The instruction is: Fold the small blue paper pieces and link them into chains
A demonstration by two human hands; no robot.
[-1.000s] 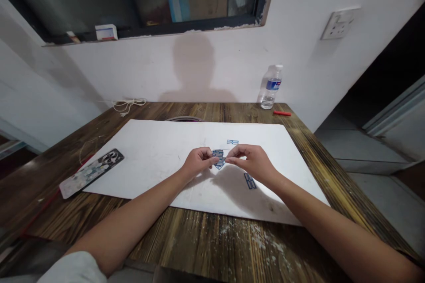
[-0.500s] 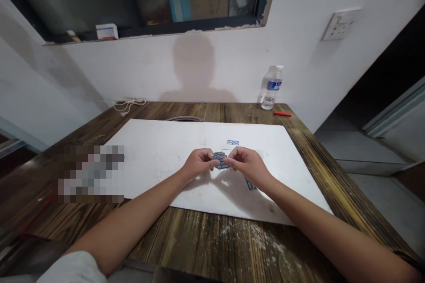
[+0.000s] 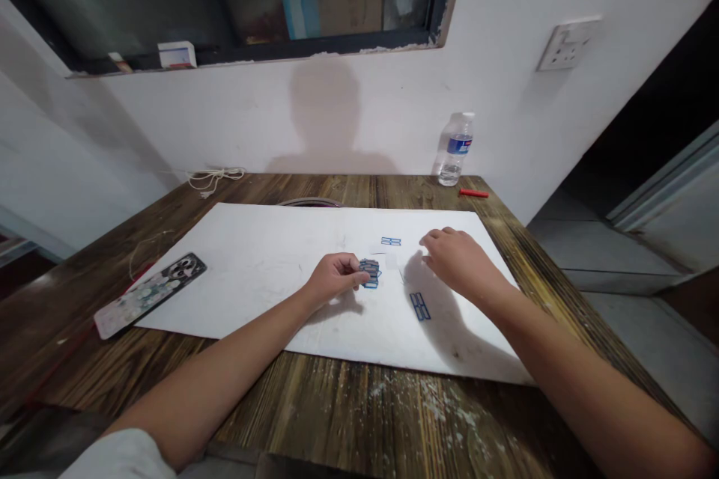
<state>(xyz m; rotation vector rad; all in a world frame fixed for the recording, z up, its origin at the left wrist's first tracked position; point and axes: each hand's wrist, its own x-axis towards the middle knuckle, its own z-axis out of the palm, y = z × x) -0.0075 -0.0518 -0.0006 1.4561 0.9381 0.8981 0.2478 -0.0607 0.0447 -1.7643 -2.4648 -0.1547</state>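
My left hand [image 3: 334, 277] is closed in a pinch on a small stack of blue-edged pieces [image 3: 370, 273] just above the white sheet [image 3: 269, 262]. My right hand [image 3: 457, 260] hovers to the right of the stack, palm down, fingers loosely curled and apart, holding nothing I can see. One loose blue-edged piece [image 3: 391, 241] lies on the sheet beyond the stack. Another loose piece [image 3: 420, 306] lies in front of my right hand.
A phone [image 3: 149, 293] in a patterned case lies at the sheet's left edge. A water bottle [image 3: 454, 150] and a red pen [image 3: 473, 194] stand at the back right of the wooden table [image 3: 348, 397]. A white cord [image 3: 213, 177] lies at the back left.
My right hand has let go of the stack and moved right and away. My left hand keeps hold of the stack in about the same place.
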